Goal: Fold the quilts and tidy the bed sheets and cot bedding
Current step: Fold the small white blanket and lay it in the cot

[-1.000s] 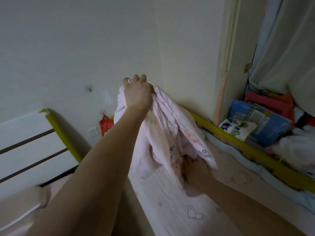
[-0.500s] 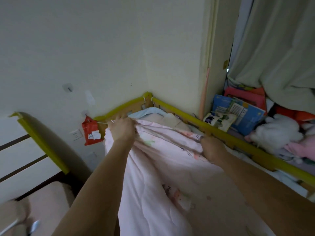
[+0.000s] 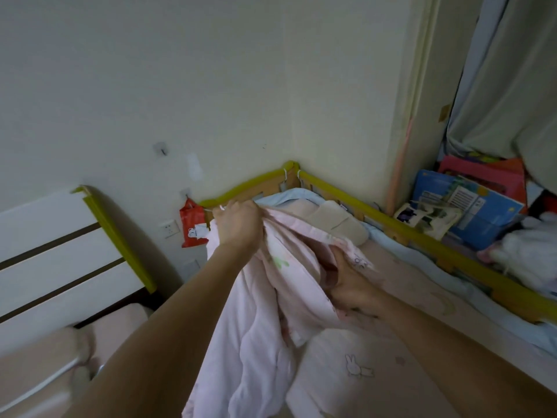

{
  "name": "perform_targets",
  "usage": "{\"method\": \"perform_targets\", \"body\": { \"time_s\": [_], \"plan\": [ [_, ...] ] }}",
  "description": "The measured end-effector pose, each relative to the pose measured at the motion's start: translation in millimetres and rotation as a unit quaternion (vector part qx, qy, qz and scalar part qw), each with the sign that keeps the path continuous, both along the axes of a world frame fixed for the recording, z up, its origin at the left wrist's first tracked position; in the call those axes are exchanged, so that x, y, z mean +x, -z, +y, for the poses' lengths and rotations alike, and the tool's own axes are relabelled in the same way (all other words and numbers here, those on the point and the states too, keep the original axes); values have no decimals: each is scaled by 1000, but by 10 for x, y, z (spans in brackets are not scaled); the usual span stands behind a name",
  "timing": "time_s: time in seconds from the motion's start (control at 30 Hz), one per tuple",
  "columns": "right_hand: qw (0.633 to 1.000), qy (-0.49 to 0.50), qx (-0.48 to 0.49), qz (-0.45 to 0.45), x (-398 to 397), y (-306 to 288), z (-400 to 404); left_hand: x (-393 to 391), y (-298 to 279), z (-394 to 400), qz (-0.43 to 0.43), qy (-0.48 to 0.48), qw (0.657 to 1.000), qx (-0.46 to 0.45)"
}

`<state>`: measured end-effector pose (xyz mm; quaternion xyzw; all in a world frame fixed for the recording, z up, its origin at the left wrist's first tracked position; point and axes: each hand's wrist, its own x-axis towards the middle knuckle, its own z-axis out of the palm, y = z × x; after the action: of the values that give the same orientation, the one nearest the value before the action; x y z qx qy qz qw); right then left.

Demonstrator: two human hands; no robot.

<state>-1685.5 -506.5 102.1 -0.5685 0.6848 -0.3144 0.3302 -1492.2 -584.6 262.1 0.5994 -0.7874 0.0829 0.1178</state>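
A pale pink cot quilt point(image 3: 253, 336) hangs bunched over the cot's near side. My left hand point(image 3: 241, 226) grips its top edge, held up near the cot's far corner. My right hand point(image 3: 349, 285) sits lower and to the right, fingers tucked into a fold of the same quilt. Under them lies the pink cot sheet point(image 3: 401, 333) with a small rabbit print. A beige pillow point(image 3: 334, 220) and a light blue padded liner point(image 3: 283, 196) lie at the cot's head.
Yellow-padded cot rails point(image 3: 391, 224) run along the back and right. A red packet point(image 3: 193, 226) hangs on the wall by a socket. White headboard point(image 3: 60, 251) at left. Books point(image 3: 464, 206) and soft toys point(image 3: 527, 251) pile up beyond the right rail, under a curtain.
My left hand came down from high with the quilt to the cot's corner. My right hand spread the edge to the right, then moved back in and down into a fold.
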Motion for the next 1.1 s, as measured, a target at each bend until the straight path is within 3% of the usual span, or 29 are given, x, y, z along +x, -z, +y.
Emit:
{"method": "perform_targets", "body": {
  "time_s": [0.2, 0.33, 0.4, 0.57, 0.77, 1.0, 1.1],
  "plan": [
    [999, -9, -7, 47, 395, 18, -378, 163, -144, -103, -3, -11, 999, -40],
    [982, -55, -20, 179, 294, -62, -381, 291, -100, -277, -52, -26, 998, -40],
    [976, -64, -45, 203, 232, -136, -379, 336, -45, -356, -80, -32, 996, -37],
    [946, 15, -50, 319, 72, -292, -393, 387, 54, -515, -105, -23, 993, -42],
    [974, -37, 6, 222, 136, -408, -322, 263, 121, -562, -102, 7, 994, -47],
    [952, 84, -35, 294, 452, -271, -302, -32, 194, -479, -110, 8, 994, -1],
    [923, 126, -123, 341, 166, -447, -267, 132, 259, -508, -124, -42, 991, 12]
  ]
}}
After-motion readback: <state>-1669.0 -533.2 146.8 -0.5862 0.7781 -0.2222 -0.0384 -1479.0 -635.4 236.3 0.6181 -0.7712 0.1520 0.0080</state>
